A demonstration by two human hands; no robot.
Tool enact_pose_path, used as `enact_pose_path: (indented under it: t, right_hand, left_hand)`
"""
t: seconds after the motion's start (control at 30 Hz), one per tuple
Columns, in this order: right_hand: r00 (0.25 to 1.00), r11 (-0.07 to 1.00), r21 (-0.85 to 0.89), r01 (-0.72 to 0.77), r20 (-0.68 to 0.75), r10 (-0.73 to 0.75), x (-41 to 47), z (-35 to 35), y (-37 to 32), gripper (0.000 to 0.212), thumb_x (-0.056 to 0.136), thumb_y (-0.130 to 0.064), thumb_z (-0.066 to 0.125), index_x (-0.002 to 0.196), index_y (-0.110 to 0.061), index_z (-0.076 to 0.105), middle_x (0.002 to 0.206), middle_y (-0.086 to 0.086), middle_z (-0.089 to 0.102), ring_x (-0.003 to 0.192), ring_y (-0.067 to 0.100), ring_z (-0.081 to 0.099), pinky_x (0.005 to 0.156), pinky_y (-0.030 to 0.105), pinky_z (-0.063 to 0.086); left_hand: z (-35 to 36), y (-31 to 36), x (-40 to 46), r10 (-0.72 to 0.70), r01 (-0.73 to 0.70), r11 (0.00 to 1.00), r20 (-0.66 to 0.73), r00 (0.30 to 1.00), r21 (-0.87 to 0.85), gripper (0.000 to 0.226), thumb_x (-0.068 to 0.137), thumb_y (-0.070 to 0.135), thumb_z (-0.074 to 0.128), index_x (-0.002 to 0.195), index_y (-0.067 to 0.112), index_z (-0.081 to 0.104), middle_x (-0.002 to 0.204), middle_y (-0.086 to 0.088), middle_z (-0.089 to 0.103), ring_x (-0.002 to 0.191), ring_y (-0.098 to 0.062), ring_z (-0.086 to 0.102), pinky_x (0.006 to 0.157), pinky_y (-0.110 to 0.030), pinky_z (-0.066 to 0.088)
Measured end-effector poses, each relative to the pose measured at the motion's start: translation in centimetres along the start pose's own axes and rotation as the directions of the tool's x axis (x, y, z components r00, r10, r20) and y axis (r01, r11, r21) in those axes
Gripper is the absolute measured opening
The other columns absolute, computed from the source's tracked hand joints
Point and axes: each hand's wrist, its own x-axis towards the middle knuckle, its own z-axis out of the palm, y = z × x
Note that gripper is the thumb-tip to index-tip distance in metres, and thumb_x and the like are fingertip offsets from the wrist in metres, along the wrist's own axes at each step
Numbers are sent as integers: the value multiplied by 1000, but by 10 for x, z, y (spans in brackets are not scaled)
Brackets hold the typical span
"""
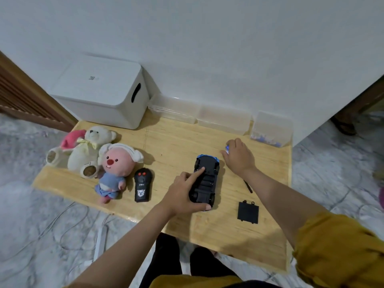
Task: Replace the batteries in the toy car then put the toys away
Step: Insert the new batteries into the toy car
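Lying upside down mid-bench [170, 140], the toy car [205, 179] is gripped by the left hand [182, 196], forefinger pressing its underside, while beyond it the right hand [239, 156] pinches small batteries [227, 149].

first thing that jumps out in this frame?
The toy car lies upside down mid-table, the left hand holding it with a finger on its underside. The right hand holds something small and blue-white beyond the car; the black cover lies at the near right. Three plush toys and a remote sit at the left.
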Motion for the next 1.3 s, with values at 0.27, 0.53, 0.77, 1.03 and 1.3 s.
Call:
enact_pose_path:
  t: [0.27,0.53,0.77,1.03,1.3]
  right_hand:
    - [981,982,142,-124,165,100,5,-24,-9,30,100,-36,35,101,-10,49,83,2,53,68,22,50,56,33,39]
    - [811,147,839,-524,440,386,-33,-73,-34,39,98,-42,44,103,-10,66,70,2,46,52,13,38,46,25,32]
    - [805,-157,836,-526,549,226,-61,-86,-39,30,99,-31,45,100,-9,65,72,2,43,58,12,43,52,28,40]
    - [811,1,829,-560,547,207,-81,-101,-51,18,100,-26,45,96,-14,58,76,2,48,67,13,45,65,30,42]
    - [908,485,769,-417,333,253,-89,-105,-54,34,96,-41,47,102,-8,55,83,-1,49,76,16,44,69,28,39]
  left_hand:
    - [-3,6,3,-68,87,967,90,994,-238,113,48,50,86,138,61,18,123,1,44,116,-11,48,102,-32,44]
    - [-15,15,9,-119,169,889,141,983,-426,103,63,19,88,145,40,28,112,9,56,99,-6,64,88,-26,52]
    - [-2,20,2,-85,156,859,165,983,-487,84,79,18,77,146,33,28,129,14,49,104,12,53,81,-8,47]
    - [0,29,1,-48,155,861,226,973,-485,99,72,36,77,148,35,14,146,-1,35,129,-15,44,106,-32,40]
    - [1,41,5,42,23,857,115,993,-514,100,70,0,81,145,25,20,127,17,41,104,21,49,81,-7,46]
